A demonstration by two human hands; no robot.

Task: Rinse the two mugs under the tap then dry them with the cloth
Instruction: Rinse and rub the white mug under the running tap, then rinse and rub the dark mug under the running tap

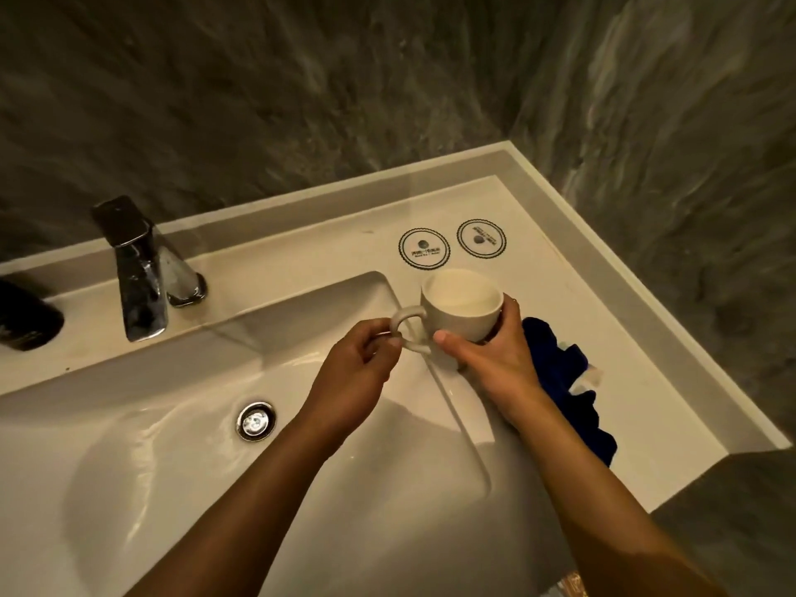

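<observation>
The mug sits upright over the basin's right edge, right of the tap. My left hand pinches its handle; my right hand wraps its body. The blue cloth lies on the tabletop just beyond.

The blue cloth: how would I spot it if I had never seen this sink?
Start at the white washbasin and move to the flat counter on its right. The blue cloth lies crumpled there, just behind the right hand holding the mug. It is the only dark blue, soft thing among white surfaces.
</observation>
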